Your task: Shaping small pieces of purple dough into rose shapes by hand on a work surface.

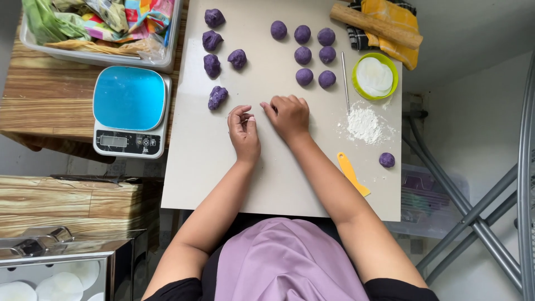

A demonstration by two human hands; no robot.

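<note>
Both hands rest on a pale grey board. My left hand lies on its side with the fingers curled in against the thumb, and nothing shows in it. My right hand is palm down just to its right, knuckles bent, fingertips close to the left hand. Anything under the palm is hidden. A rough purple dough lump lies just up and left of the left hand. Several more rough lumps sit at the board's top left. Several smooth purple balls are lined up at the top middle.
A blue-topped kitchen scale stands left of the board. At the right are a flour pile, a green bowl, a thin metal rod, a yellow scraper and one purple ball. A wooden rolling pin lies on a yellow cloth.
</note>
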